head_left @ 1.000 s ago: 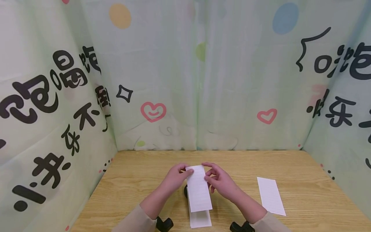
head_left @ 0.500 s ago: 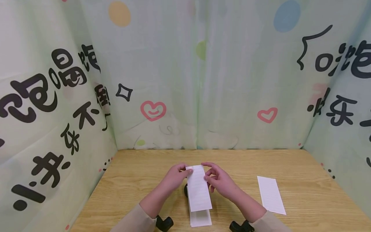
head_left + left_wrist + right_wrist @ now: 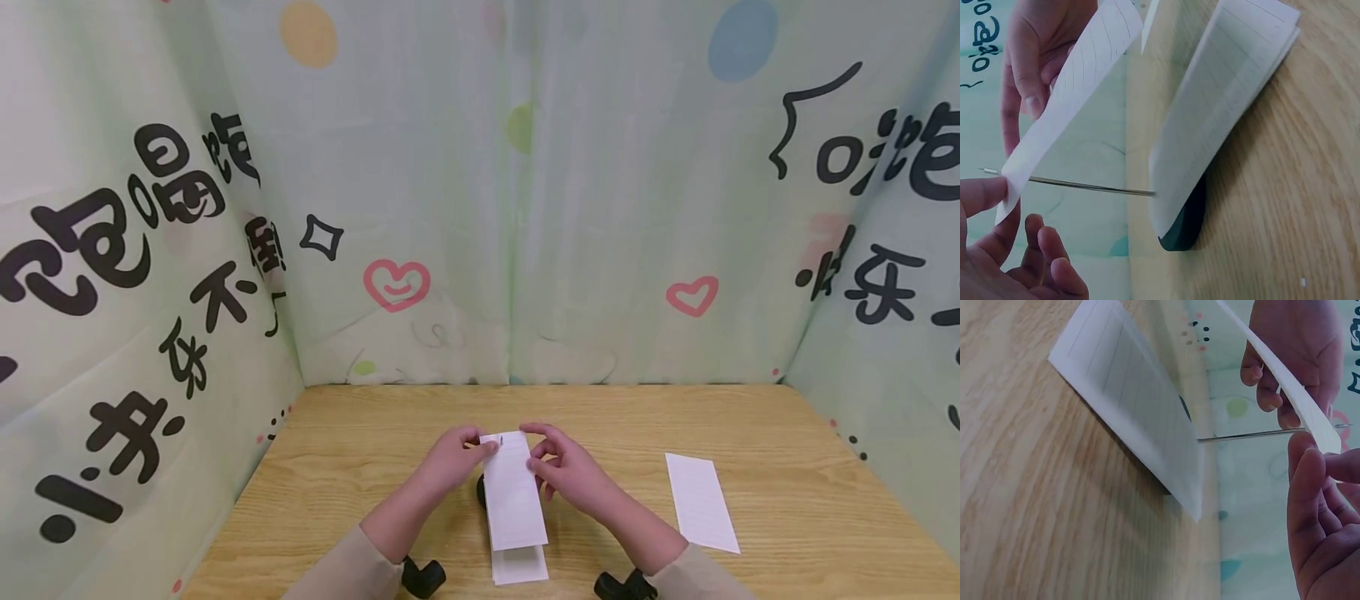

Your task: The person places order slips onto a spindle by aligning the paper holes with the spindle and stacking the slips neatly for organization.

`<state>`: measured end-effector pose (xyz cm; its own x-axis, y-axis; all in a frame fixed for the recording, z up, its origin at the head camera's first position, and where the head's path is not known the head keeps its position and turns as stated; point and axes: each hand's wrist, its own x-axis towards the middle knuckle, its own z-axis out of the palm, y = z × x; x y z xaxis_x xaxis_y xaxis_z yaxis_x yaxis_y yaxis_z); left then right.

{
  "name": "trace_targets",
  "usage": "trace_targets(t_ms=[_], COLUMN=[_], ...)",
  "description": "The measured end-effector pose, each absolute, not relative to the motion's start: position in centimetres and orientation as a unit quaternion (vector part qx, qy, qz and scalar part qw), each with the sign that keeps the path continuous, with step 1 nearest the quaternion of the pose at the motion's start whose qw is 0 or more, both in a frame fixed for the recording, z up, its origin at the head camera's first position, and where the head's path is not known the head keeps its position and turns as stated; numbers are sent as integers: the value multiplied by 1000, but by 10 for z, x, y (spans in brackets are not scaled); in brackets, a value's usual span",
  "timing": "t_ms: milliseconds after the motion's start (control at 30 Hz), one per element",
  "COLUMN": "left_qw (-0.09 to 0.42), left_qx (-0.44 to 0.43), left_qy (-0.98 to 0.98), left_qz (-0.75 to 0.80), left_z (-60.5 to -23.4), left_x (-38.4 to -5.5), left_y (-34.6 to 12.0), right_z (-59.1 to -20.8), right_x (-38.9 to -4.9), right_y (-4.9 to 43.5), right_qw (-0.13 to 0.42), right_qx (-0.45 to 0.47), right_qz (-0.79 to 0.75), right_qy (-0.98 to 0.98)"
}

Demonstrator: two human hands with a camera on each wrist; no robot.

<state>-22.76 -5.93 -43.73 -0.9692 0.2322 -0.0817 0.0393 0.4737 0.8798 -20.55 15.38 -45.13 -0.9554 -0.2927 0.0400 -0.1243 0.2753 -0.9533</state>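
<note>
My left hand (image 3: pixel 453 458) pinches the far left corner of a white lined paper slip (image 3: pixel 516 500), thumb on top. Opposite, my right hand (image 3: pixel 572 468) holds the slip's right edge between thumb and fingers. A thin metal spike (image 3: pixel 1091 186) of a paper spindle passes through the slip near its far end, and its tip sticks out beyond the paper beside the left thumb. Lower on the spike sit several more slips (image 3: pixel 1210 112), lying over the spindle's dark round base (image 3: pixel 1188 219). A gap separates the held slip from these lower ones.
Another white paper slip (image 3: pixel 702 504) lies flat on the wooden table (image 3: pixel 360 417) to the right. Black wrist devices (image 3: pixel 424 578) show at the sleeves. A printed curtain (image 3: pixel 465 208) stands behind the table and along both sides.
A dark spike tip now shows through the slip by the left thumb in the head view; it was not visible there before. The slip and hands have barely shifted.
</note>
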Motion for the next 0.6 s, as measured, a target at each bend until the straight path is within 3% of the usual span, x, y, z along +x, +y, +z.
trace_targets(t_ms=[600], left_qw=[69], left_qx=[81], left_qy=[860], left_qz=[499], left_z=[-444], left_x=[-227], left_y=[-63], right_z=[-460], right_x=[-205], right_y=[157], right_qw=[81], right_qx=[-149], right_qz=[-581], right_qy=[796])
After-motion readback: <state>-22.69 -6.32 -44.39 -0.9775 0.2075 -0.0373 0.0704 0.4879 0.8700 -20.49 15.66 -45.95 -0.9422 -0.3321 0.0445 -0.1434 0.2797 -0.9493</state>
